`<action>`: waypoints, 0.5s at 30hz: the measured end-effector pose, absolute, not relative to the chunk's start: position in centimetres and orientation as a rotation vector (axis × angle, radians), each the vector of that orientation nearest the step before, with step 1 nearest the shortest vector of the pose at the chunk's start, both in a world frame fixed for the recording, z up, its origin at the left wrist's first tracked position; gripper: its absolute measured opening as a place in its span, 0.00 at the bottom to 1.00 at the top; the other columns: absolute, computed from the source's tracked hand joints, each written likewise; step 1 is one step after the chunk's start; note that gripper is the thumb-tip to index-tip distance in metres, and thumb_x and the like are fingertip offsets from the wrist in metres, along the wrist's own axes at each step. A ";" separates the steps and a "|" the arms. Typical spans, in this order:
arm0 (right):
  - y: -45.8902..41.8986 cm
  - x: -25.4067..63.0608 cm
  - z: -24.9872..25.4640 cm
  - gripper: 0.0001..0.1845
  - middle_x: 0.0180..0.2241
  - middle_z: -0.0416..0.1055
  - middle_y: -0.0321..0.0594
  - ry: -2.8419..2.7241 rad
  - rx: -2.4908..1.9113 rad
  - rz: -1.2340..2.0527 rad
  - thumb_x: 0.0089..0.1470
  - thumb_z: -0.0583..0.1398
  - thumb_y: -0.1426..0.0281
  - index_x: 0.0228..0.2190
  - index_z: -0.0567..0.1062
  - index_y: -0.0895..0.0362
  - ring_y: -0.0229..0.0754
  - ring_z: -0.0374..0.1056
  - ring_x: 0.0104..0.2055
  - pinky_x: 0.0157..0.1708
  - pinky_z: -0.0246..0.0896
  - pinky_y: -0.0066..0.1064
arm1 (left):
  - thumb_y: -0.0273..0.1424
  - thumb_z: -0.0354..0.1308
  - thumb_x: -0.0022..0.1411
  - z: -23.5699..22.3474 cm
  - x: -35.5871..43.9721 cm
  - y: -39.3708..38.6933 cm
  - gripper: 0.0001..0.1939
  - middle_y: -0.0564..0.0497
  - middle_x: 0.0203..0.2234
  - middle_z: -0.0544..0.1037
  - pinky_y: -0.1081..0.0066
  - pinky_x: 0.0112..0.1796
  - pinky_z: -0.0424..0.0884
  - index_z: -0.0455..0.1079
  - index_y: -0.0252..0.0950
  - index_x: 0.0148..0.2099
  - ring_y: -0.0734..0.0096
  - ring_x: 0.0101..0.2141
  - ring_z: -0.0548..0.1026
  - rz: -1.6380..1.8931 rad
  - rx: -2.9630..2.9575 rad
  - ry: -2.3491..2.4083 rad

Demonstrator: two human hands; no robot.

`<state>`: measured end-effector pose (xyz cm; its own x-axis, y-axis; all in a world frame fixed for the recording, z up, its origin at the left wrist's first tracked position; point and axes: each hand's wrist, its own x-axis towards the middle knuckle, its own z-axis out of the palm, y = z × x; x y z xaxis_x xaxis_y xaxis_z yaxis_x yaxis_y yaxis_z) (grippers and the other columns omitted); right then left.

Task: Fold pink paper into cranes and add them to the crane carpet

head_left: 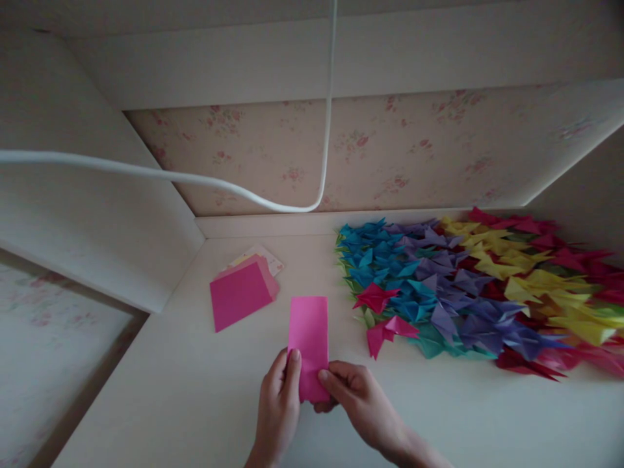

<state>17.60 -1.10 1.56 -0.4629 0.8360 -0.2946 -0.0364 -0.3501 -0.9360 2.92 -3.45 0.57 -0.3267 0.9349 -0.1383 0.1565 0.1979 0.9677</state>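
A pink sheet of origami paper [309, 331], a tall narrow rectangle that looks folded in half, is held up between both hands over the white desk. My left hand [279, 393] pinches its lower left edge, thumb on the front face. At its lower right edge, my right hand [358, 396] grips it between thumb and fingers; some fingertips are hidden behind the paper. Farther back on the left lies a stack of square paper [242, 296], darker pink on top. Two pink folded paper cranes [390, 331] rest to the right of the held paper.
Many folded paper cranes [439, 279] in blue, purple, yellow and red are packed in rows across the right side of the desk [195, 403]. A white cable [234, 188] hangs across the view in front of the flowered back panel [370, 149]. Side walls enclose the desk.
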 end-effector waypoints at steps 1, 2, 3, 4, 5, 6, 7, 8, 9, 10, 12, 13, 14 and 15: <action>-1.1 17.6 1.6 0.25 0.25 0.75 0.41 -1.254 -1.095 1.881 0.56 0.59 0.50 0.28 0.79 0.61 0.41 0.71 0.28 0.31 0.64 0.29 | 0.48 0.52 0.65 0.5 2.9 -3.4 0.21 0.56 0.19 0.65 0.78 0.24 0.63 0.64 0.37 0.28 0.72 0.23 0.64 1.212 1.052 1.669; -1.1 17.7 1.7 0.25 0.26 0.75 0.41 -1.237 -1.083 1.894 0.55 0.60 0.49 0.29 0.79 0.60 0.41 0.72 0.28 0.32 0.65 0.29 | 0.47 0.52 0.65 0.5 3.0 -3.3 0.20 0.56 0.19 0.66 0.77 0.25 0.63 0.65 0.37 0.28 0.72 0.23 0.64 1.216 1.053 1.674; -1.1 17.8 1.9 0.25 0.26 0.76 0.41 -1.223 -1.071 1.903 0.54 0.61 0.49 0.30 0.79 0.60 0.41 0.72 0.29 0.32 0.65 0.29 | 0.47 0.52 0.65 0.4 3.0 -3.2 0.20 0.56 0.19 0.66 0.77 0.25 0.63 0.65 0.37 0.28 0.72 0.23 0.64 1.219 1.050 1.675; -1.0 17.9 2.0 0.25 0.27 0.76 0.41 -1.215 -1.064 1.905 0.53 0.61 0.48 0.30 0.79 0.60 0.41 0.72 0.29 0.32 0.65 0.30 | 0.47 0.52 0.65 0.4 3.1 -3.1 0.20 0.56 0.19 0.66 0.77 0.25 0.63 0.65 0.37 0.28 0.72 0.23 0.64 1.223 1.048 1.673; -1.0 18.0 2.1 0.25 0.26 0.76 0.41 -1.215 -1.065 1.900 0.53 0.62 0.49 0.30 0.79 0.60 0.41 0.72 0.29 0.32 0.65 0.30 | 0.47 0.52 0.65 0.4 3.1 -3.0 0.20 0.57 0.19 0.65 0.77 0.25 0.63 0.65 0.37 0.28 0.72 0.22 0.64 1.224 1.045 1.667; -1.0 18.1 2.1 0.25 0.25 0.76 0.42 -1.219 -1.073 1.888 0.53 0.62 0.49 0.29 0.79 0.60 0.41 0.71 0.28 0.32 0.65 0.30 | 0.48 0.53 0.65 0.4 3.1 -3.0 0.21 0.57 0.19 0.64 0.77 0.24 0.63 0.64 0.37 0.28 0.73 0.22 0.63 1.221 1.039 1.659; -0.9 18.1 2.1 0.25 0.24 0.75 0.42 -1.226 -1.086 1.872 0.53 0.62 0.49 0.28 0.79 0.60 0.42 0.71 0.28 0.31 0.65 0.30 | 0.48 0.53 0.64 0.4 3.1 -2.9 0.21 0.58 0.18 0.63 0.78 0.24 0.62 0.64 0.37 0.27 0.73 0.22 0.63 1.217 1.029 1.649; -0.9 18.2 2.1 0.24 0.24 0.75 0.41 -1.230 -1.099 1.857 0.53 0.62 0.50 0.28 0.78 0.60 0.42 0.71 0.27 0.31 0.65 0.30 | 0.48 0.54 0.64 0.5 3.0 -2.8 0.21 0.58 0.18 0.63 0.77 0.24 0.62 0.64 0.37 0.27 0.73 0.21 0.62 1.215 1.018 1.633; -0.9 18.3 2.1 0.24 0.23 0.74 0.41 -1.224 -1.109 1.848 0.54 0.62 0.50 0.27 0.78 0.60 0.42 0.70 0.27 0.30 0.65 0.31 | 0.48 0.55 0.63 0.6 2.9 -2.7 0.21 0.58 0.18 0.64 0.77 0.24 0.62 0.65 0.37 0.27 0.73 0.21 0.63 1.217 1.002 1.611; -0.9 18.4 2.0 0.24 0.23 0.74 0.41 -1.212 -1.110 1.849 0.54 0.62 0.51 0.27 0.78 0.60 0.41 0.70 0.27 0.31 0.65 0.31 | 0.48 0.56 0.62 0.8 2.7 -2.6 0.20 0.57 0.19 0.65 0.77 0.24 0.63 0.66 0.37 0.28 0.73 0.22 0.64 1.221 0.982 1.583; -0.9 18.7 1.9 0.23 0.24 0.74 0.41 -1.189 -1.091 1.866 0.55 0.61 0.52 0.30 0.79 0.60 0.41 0.70 0.27 0.31 0.65 0.31 | 0.47 0.57 0.62 1.0 2.1 -2.4 0.18 0.55 0.21 0.70 0.76 0.26 0.66 0.71 0.36 0.33 0.71 0.24 0.68 1.242 0.916 1.500; -0.9 18.9 1.8 0.22 0.24 0.74 0.41 -1.183 -1.072 1.881 0.56 0.61 0.52 0.32 0.79 0.60 0.41 0.70 0.28 0.32 0.65 0.32 | 0.47 0.57 0.62 1.2 1.9 -2.4 0.18 0.54 0.23 0.72 0.75 0.26 0.66 0.72 0.36 0.37 0.70 0.25 0.69 1.247 0.868 1.447; -0.9 19.1 1.8 0.22 0.25 0.74 0.41 -1.181 -1.051 1.900 0.56 0.61 0.53 0.34 0.79 0.60 0.41 0.70 0.28 0.33 0.65 0.32 | 0.46 0.56 0.62 1.3 1.6 -2.3 0.18 0.54 0.24 0.73 0.75 0.26 0.66 0.73 0.36 0.40 0.70 0.24 0.69 1.248 0.818 1.398; -1.0 19.2 1.9 0.21 0.26 0.75 0.41 -1.186 -1.031 1.921 0.57 0.61 0.53 0.36 0.79 0.60 0.41 0.70 0.29 0.33 0.65 0.32 | 0.46 0.56 0.63 1.4 1.4 -2.2 0.18 0.54 0.23 0.72 0.76 0.24 0.65 0.73 0.36 0.42 0.71 0.23 0.68 1.246 0.774 1.361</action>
